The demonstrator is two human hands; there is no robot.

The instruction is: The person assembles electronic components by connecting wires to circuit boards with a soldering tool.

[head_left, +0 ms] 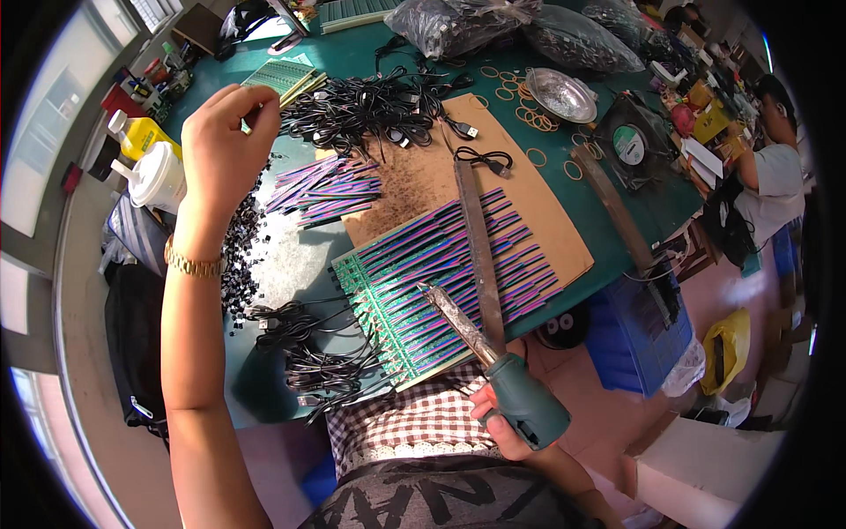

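My right hand (pixel 507 428), low in the view, is wrapped round the dark green handle of a soldering iron (pixel 533 401). The iron's scorched metal tip points up and left over a green circuit board panel (pixel 379 309). Rows of purple, blue and black ribbon wires (pixel 432 264) run from this panel to the upper right. A long grey metal bar (pixel 480 251) lies across them. My left hand (pixel 225 141) is raised at the left, fingers curled and pinched; whatever they may hold is hidden. Loose ribbon wires (pixel 322 189) lie right of it.
Black USB cables (pixel 361 110) pile up behind, with more bundles (pixel 326 357) near my lap. Small black parts (pixel 242 251) are scattered at left, beside a white tub (pixel 159 176). Rubber bands (pixel 533 115) surround a metal bowl (pixel 561 94). Another person (pixel 775 176) sits at right.
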